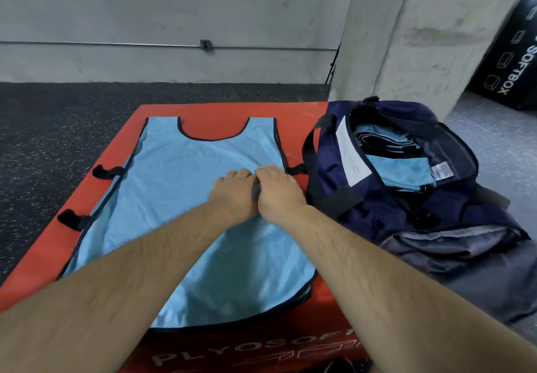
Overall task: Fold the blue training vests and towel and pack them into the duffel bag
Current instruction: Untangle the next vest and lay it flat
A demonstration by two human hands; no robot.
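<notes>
Head view: the left hand and right hand were laid touching, knuckles up, on the one blue vest spread flat on the orange plyo box. Whether cloth was pinched could not be told. Just beside, one open duffel bag held folded blue vests, their number unclear.
</notes>
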